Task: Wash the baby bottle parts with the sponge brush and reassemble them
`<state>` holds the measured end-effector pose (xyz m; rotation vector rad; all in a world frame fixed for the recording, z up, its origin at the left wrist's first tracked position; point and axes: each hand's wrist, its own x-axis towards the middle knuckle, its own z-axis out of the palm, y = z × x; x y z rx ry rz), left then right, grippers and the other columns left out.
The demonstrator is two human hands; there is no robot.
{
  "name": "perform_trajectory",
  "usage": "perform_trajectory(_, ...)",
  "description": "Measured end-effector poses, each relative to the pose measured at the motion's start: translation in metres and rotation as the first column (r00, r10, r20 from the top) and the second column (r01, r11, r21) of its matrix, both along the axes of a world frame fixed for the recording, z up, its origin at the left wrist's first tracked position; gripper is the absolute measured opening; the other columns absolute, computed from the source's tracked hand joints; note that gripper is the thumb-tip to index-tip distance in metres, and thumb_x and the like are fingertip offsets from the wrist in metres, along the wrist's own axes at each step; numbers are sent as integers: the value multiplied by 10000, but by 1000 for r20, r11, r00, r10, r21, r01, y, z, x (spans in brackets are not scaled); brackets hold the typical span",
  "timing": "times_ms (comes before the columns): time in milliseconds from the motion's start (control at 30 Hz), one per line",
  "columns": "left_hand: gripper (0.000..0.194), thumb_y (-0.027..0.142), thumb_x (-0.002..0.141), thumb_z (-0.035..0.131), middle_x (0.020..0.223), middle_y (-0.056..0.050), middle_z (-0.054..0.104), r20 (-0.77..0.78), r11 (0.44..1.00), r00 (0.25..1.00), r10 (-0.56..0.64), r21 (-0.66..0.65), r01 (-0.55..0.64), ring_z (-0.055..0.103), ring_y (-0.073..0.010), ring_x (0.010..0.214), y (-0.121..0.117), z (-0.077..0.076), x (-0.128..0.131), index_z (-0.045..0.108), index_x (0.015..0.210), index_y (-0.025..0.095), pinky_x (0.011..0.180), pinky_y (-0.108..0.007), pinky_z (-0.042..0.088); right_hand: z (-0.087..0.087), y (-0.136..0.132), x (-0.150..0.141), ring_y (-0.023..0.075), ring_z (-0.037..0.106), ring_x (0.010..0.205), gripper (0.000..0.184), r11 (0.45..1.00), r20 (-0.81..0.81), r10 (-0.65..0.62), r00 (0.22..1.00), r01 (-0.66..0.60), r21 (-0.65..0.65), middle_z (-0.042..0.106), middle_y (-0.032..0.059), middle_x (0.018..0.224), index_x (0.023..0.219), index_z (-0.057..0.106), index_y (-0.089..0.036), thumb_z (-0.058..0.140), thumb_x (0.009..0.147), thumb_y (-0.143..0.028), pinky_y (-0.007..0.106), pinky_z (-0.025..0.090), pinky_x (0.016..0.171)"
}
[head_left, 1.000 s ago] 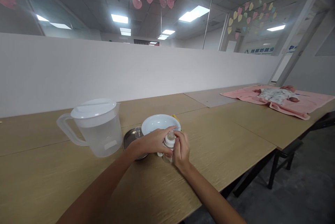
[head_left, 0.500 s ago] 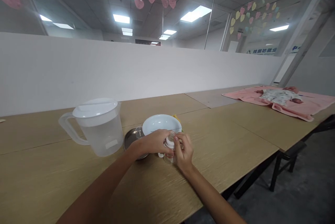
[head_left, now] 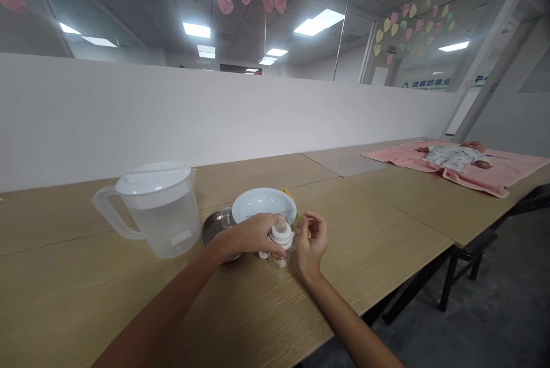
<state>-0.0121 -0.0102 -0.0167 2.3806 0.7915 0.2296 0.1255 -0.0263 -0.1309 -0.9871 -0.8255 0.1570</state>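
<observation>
A baby bottle with a white collar, clear teat and side handles stands upright on the table. My left hand is closed round its collar from the left. Just right of the bottle is my right hand, off the collar, its fingers loosely curled and apart, with nothing visible in them. Behind the bottle sits a white bowl. A round metal tray lies to the left, partly hidden by my left forearm, and a small clear cap is on it.
A lidded plastic pitcher with clear liquid stands left of the tray. Something yellow and green shows behind the bowl. At the far right a baby doll lies on a pink towel. A low white wall backs the table.
My right hand has come off the top of the bottle and moved a little right, its fingers loosening. My left hand keeps its hold on the bottle.
</observation>
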Motion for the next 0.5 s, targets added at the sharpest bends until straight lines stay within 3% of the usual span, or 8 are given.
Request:
perform_trajectory(133, 293, 338, 634, 690, 790, 22, 590, 5, 1000, 1000, -29, 2, 29, 538, -154, 718, 2, -1, 0, 556, 843, 183, 570, -227, 348, -2, -4, -5, 157, 580, 815, 206, 998, 64, 55, 996, -58, 35, 600, 44, 883, 985, 542, -181, 464, 881, -341, 319, 465, 757)
perform_trajectory(233, 310, 341, 641, 684, 798, 18, 597, 15, 999, 999, -52, 2, 52, 542, -154, 716, 3, -2, 0, 571, 880, 179, 580, -230, 353, -5, -9, -5, 174, 593, 823, 180, 993, 236, 98, 967, -110, 41, 623, 45, 872, 979, 564, -187, 472, 875, -303, 345, 468, 767)
perform_trajectory(333, 297, 354, 647, 677, 764, 16, 588, 9, 998, 998, -61, 23, 61, 537, -153, 694, 4, -3, 0, 581, 859, 169, 572, -234, 349, -5, -13, -5, 185, 585, 845, 137, 995, 374, 48, 926, -76, 59, 622, 50, 888, 949, 578, -196, 526, 842, -264, 354, 465, 762)
perform_trajectory(500, 333, 359, 634, 687, 774, 11, 592, 3, 998, 999, -52, 32, 52, 540, -155, 695, 6, -5, 0, 585, 887, 169, 568, -234, 349, -7, -10, -7, 166, 577, 815, 132, 991, 328, -26, 944, -19, 133, 589, 36, 863, 941, 546, -197, 566, 816, -235, 345, 477, 750)
